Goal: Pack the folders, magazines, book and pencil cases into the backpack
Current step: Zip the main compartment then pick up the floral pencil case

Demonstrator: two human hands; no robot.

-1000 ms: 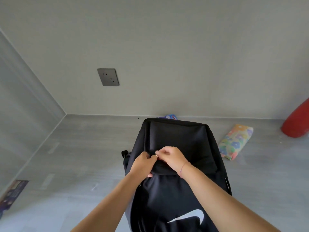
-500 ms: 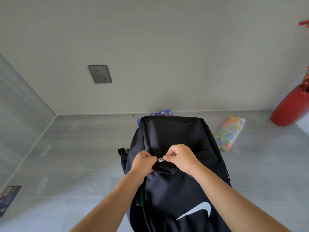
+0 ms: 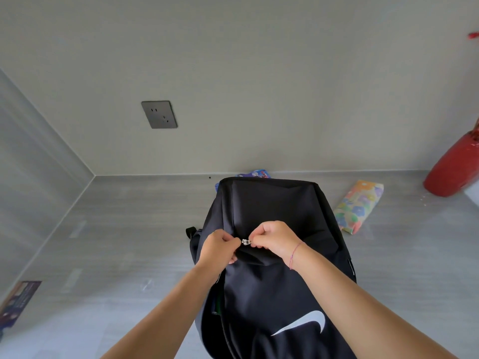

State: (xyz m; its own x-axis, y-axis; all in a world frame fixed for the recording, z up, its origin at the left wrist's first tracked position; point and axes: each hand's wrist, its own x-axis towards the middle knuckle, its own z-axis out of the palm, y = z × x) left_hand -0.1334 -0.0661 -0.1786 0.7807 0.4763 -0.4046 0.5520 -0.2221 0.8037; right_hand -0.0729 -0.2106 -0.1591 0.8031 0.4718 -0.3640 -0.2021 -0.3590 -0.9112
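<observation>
One black fabric backpack (image 3: 272,203): left hand (image 3: 219,246) grips its cloth, right hand (image 3: 276,237) pinches one metal zipper pull (image 3: 245,242). One floral pencil case (image 3: 359,206) lies near.

Blue item (image 3: 255,174) partly behind bkpk (image 3: 272,203)

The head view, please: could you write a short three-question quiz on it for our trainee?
1. True or false: the right hand pinches the zipper pull on the backpack.
2. Where is the flowered pencil case? A, on top of the backpack; B, on the grey surface right of the backpack; C, inside it.
3. Fill in: the vase at the right edge is ____.
Key: 1 true; 2 B; 3 red.
</observation>
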